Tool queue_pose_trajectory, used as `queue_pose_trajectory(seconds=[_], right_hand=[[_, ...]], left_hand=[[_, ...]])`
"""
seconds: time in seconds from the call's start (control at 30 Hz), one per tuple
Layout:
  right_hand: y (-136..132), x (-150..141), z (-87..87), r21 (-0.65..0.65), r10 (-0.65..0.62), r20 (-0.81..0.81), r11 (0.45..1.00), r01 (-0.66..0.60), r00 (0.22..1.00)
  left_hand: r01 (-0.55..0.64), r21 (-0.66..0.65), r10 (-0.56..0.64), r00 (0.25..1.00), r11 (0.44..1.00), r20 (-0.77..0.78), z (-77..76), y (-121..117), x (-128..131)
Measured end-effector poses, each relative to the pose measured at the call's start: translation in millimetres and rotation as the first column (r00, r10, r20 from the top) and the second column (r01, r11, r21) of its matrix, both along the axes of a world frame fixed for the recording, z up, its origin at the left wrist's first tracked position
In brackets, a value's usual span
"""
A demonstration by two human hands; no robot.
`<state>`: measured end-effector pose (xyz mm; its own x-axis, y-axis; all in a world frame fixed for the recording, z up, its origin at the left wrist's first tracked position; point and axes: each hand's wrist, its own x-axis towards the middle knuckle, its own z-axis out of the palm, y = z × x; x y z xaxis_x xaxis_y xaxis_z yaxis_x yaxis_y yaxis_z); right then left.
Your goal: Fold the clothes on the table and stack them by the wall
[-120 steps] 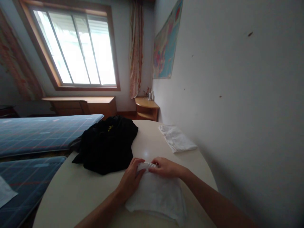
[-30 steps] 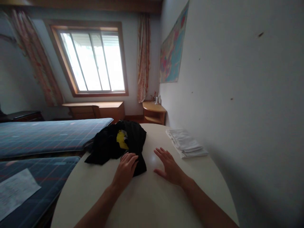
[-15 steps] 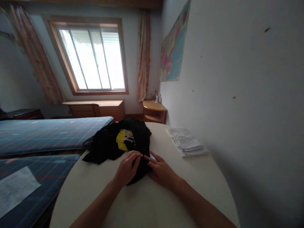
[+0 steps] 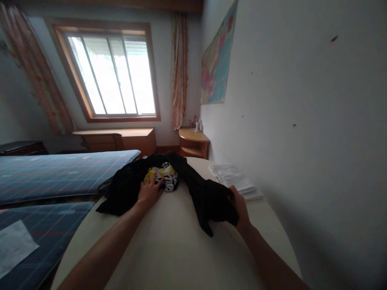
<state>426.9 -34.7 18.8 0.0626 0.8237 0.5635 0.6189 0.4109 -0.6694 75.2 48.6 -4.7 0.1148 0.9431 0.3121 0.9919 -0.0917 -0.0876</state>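
A black garment (image 4: 127, 183) with a yellow and white print lies crumpled across the far left part of the round, pale table (image 4: 169, 245). My left hand (image 4: 150, 192) rests on it at the print, fingers spread and pressed to the cloth. Off to the right, my right hand (image 4: 240, 207) grips one end of the garment, which stretches out as a long black strip. The fingers of that hand are partly hidden behind the fabric. Which part of the garment it holds, I cannot tell.
Folded white cloth (image 4: 234, 181) lies at the table's right edge, just beyond my right hand. A white wall (image 4: 317, 161) borders that side. Left of the table are blue plaid mattresses (image 4: 60, 173), one bearing a sheet of paper (image 4: 18, 243).
My right hand has moved right, drawing part of the black garment with it. My left hand has shifted forward and left and now lies spread on the print.
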Motion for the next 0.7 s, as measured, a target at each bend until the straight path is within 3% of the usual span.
queue_pose_trajectory(seconds=[0.07, 0.17, 0.37, 0.47, 0.57, 0.7], right_hand=[[-8, 5, 6.4, 0.015, 0.055, -0.067, 0.998, -0.054, 0.996], [-21, 1, 13.9, 0.031, 0.233, -0.050, 0.972, -0.232, 0.971], [-29, -23, 14.5, -0.157, 0.568, 0.118, 0.821, -0.549, 0.815], [-26, -29, 13.2, -0.295, 0.611, 0.215, 0.784, -0.546, 0.762], [-24, -33, 12.8, -0.450, 0.596, 0.284, 0.775, -0.444, 0.751], [-25, -39, 18.1, -0.452, 0.579, 0.334, 0.791, -0.412, 0.744]], left_hand=[[-0.052, -0.006, 0.052, 0.999, 0.999, 0.003, 1.1, 9, 5], [-0.125, -0.008, 0.126, 0.992, 0.992, 0.024, 1.6, 23, 10], [-0.190, -0.007, 0.190, 0.978, 0.982, 0.080, -2.4, 49, 11], [-0.210, -0.010, 0.210, 0.971, 0.978, 0.113, -5.1, 56, 12], [-0.212, -0.022, 0.212, 0.966, 0.977, 0.145, -5.2, 60, 14], [-0.142, -0.062, 0.152, 0.969, 0.988, 0.195, -3.1, 57, 12]])
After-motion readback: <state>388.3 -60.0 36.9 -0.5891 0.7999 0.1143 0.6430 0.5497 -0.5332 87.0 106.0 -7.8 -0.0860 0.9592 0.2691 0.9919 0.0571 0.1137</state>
